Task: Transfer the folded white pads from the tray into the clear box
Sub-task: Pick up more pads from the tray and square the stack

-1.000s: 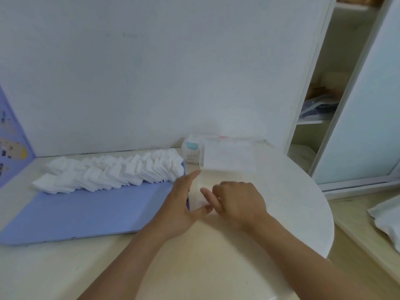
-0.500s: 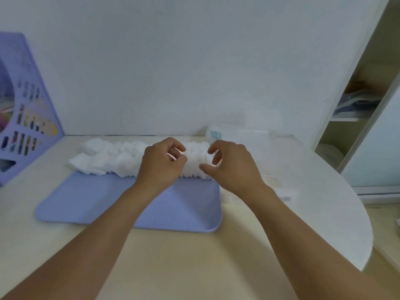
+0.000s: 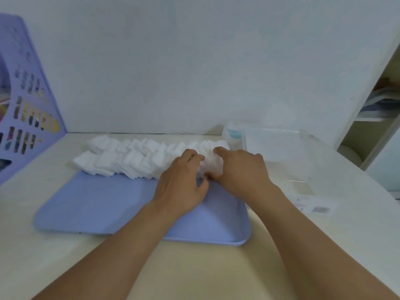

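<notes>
Two hands meet at the right end of the row of folded white pads, which runs along the far edge of the blue tray. Left hand curls its fingers over the row, thumb low toward the tray floor. Right hand reaches its forefinger over the end pads, thumb tucked below, pinching a bunch between both hands. Near half of the tray lies bare. Just right of the tray's far corner stands the clear box, against the wall, with a small jar touching its left side. At far left leans a purple file rack.
</notes>
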`<state>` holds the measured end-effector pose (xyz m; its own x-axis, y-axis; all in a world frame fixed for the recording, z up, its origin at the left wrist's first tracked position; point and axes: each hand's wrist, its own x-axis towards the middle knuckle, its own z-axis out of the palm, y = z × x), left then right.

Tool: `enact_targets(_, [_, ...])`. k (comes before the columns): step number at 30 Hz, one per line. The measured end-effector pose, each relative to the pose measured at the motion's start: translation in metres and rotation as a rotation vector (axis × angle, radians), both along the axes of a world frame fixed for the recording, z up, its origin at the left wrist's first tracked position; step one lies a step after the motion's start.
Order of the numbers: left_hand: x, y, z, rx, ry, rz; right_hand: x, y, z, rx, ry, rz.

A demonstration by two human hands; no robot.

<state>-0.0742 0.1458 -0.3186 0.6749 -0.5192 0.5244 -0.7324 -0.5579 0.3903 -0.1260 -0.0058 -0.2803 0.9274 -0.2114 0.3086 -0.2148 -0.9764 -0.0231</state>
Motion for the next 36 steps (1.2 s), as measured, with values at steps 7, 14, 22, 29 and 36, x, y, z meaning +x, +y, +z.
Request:
enact_targets(7, [0.003,-0.003,0.002,-0.065,0.058,0.163,0.004,0.022,-0.002,-0.192,-0.009,0.020])
enact_targets(14, [0.005,-0.001,0.002,-0.034,0.076,0.134,0.012,0.021,-0.010,-0.039,-0.058,0.106])
enact_targets(22, [0.007,0.001,-0.002,-0.030,0.098,0.018,0.011,0.011,-0.006,0.278,-0.068,0.085])
enact_targets(29, [0.008,0.002,-0.004,0.022,0.092,-0.018,0.004,0.011,-0.003,0.303,-0.071,0.079])
enact_targets(36, [0.008,0.001,-0.002,0.084,0.042,-0.017,0.001,0.011,0.002,0.424,-0.069,0.043])
